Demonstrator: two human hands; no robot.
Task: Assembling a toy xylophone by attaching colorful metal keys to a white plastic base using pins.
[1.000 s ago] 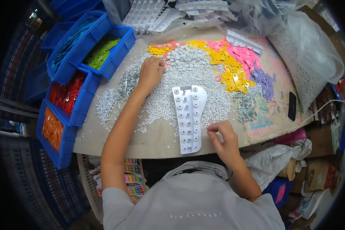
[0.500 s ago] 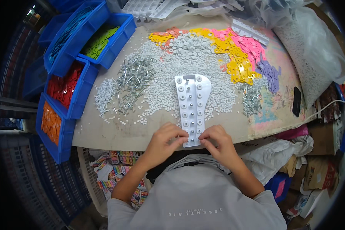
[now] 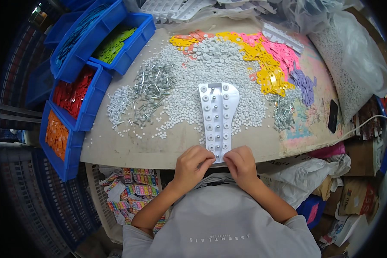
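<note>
A white plastic tray-like holder (image 3: 233,95) lies on the table in front of me, one end rounded out to the right. Small white ringed discs (image 3: 209,127) line both its sides, and metal pin heads (image 3: 217,127) run down the middle groove. My left hand (image 3: 193,167) is closed in a pinch at the holder's near left corner. At the near right corner my right hand (image 3: 241,167) pinches too, fingertips against the edge. Anything between the fingertips of either hand is hidden.
White discs (image 3: 185,103) are heaped around the holder, with metal rivets (image 3: 155,81) to the left and more rivets (image 3: 284,114) to the right. Beyond lie yellow (image 3: 268,79), pink (image 3: 284,51) and purple (image 3: 303,86) plastic pieces. Blue bins (image 3: 84,116) stand left; a phone (image 3: 333,116) lies right.
Both hands have shifted slightly at the holder's near end, and their fingers have curled in more. The whole view has moved a little, the holder now appearing slightly farther right.
</note>
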